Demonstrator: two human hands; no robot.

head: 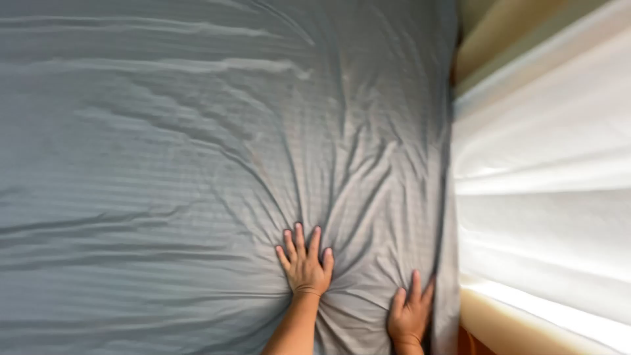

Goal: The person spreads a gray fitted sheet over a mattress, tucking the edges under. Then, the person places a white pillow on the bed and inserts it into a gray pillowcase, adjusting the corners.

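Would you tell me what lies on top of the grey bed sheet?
Both hands press flat on the grey sheet: left hand, right hand near its edge. Whatever lies beneath stays covered.

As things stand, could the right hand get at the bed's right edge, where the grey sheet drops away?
Probably yes: the right hand lies flat on the grey sheet right beside that edge, with nothing between them. The white curtain hangs just beyond.

Both hands, left and right, lie flat, fingers spread.

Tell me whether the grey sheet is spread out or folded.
Spread out. The grey sheet covers the whole bed surface in one layer, creased around the left hand and right hand pressing flat on it.
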